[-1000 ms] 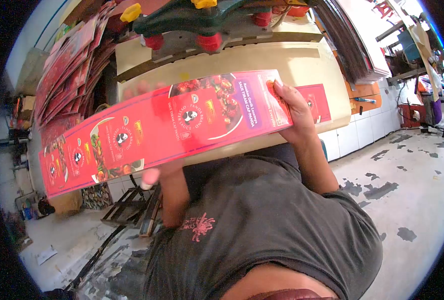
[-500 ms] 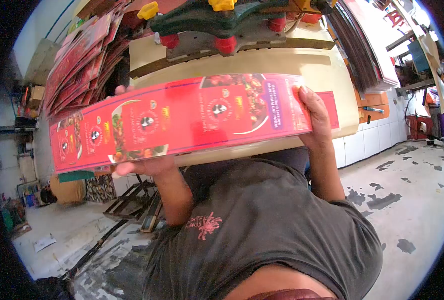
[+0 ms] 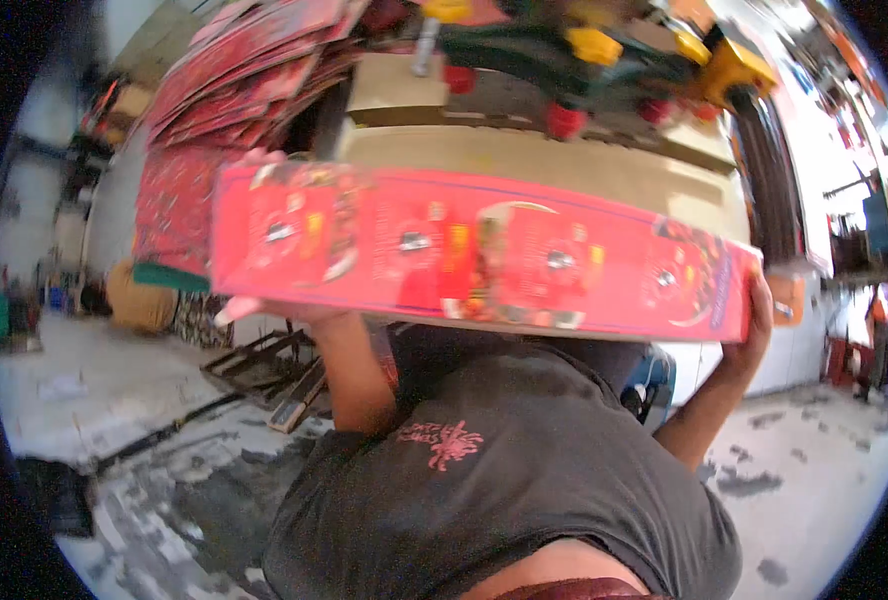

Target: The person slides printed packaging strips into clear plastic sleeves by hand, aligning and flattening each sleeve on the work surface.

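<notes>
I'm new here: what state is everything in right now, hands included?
Red printed panel: lifted, printed face toward the camera, right end lower in view.
Left hand: gripping the panel across its long edges.
Right hand: gripping the panel's right end.
Red sheets: heaped, edges splayed.
Green machine: untouched; running or not, I can't tell.
Cream surface: partly hidden behind the panel.

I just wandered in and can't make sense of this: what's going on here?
A person is holding up a long red printed panel with both bare hands. The left hand grips near one end, fingers above and thumb below; the right hand holds the other end. Beyond it is a dark green machine part with yellow knobs, and to the left a pile of red sheets. The picture is too blurred to read the panel's smaller print.
</notes>
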Demonstrator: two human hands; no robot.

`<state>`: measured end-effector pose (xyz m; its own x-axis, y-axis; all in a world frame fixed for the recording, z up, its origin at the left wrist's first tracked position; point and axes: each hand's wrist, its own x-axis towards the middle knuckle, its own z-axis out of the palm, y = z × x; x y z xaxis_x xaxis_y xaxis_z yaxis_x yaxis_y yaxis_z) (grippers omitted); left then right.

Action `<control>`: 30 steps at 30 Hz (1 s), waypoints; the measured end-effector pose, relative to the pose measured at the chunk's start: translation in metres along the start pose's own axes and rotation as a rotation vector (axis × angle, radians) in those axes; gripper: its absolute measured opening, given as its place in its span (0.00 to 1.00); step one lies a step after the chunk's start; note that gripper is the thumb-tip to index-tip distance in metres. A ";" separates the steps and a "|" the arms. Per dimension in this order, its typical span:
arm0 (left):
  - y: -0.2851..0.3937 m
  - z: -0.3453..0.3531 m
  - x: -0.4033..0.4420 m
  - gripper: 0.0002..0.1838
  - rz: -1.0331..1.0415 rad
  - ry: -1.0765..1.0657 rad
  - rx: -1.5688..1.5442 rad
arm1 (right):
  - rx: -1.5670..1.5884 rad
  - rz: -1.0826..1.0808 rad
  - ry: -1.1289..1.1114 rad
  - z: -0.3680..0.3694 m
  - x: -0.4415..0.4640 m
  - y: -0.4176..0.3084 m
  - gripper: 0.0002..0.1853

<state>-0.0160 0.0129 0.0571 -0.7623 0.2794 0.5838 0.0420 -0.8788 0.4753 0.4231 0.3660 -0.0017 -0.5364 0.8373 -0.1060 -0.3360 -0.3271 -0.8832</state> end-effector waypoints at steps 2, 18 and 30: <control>-0.006 0.017 -0.002 0.77 0.040 0.042 0.052 | -0.064 -0.041 0.128 0.016 -0.002 -0.006 0.25; 0.008 0.037 0.000 0.76 -0.128 -0.025 -0.114 | -0.160 -0.029 -0.129 -0.026 0.020 -0.003 0.28; -0.016 0.045 -0.008 0.75 -0.280 -0.041 -0.285 | -0.013 0.008 -0.042 0.028 0.010 0.034 0.25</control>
<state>0.0179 0.0423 0.0743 -0.6920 0.5338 0.4860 -0.3493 -0.8368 0.4217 0.3846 0.3508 -0.0198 -0.5712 0.8154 -0.0942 -0.3214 -0.3279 -0.8884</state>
